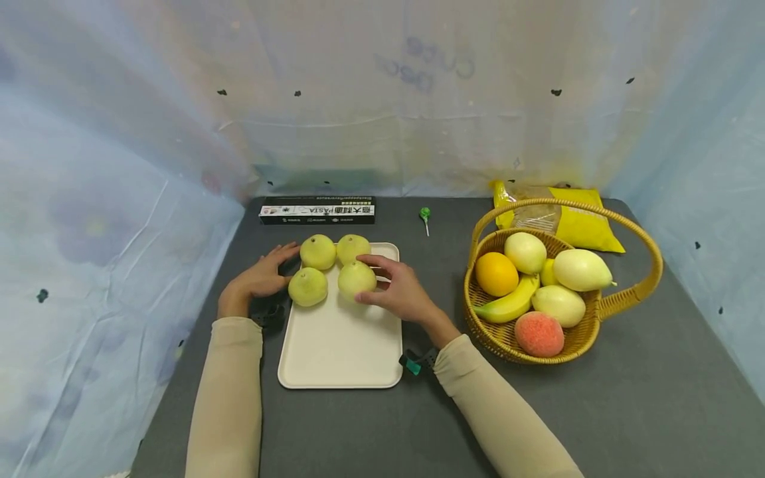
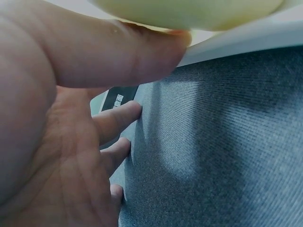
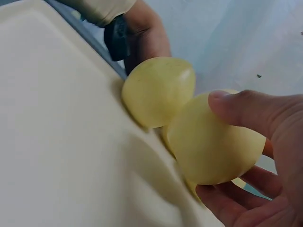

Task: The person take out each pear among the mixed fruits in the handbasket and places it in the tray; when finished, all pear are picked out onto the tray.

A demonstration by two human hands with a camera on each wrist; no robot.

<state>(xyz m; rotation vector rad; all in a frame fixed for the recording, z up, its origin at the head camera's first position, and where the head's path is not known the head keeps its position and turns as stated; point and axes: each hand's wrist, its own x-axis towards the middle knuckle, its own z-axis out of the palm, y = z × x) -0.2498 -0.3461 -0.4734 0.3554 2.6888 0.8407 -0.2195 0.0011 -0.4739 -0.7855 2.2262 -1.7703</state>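
Observation:
Several round yellow-green pears sit at the far end of a cream tray. My right hand grips the nearest right pear between thumb and fingers; in the right wrist view the held pear is beside another pear. At the tray's left edge, my left hand has its fingers spread, with the thumb by the front left pear. The left wrist view shows that hand's thumb just under a pear; whether they touch is unclear. Two more pears are behind.
Right of the tray, a woven basket with a tall handle holds an orange, a banana, a peach and other fruit. A yellow bag lies behind it. A black pasta box and a green lollipop lie at the back.

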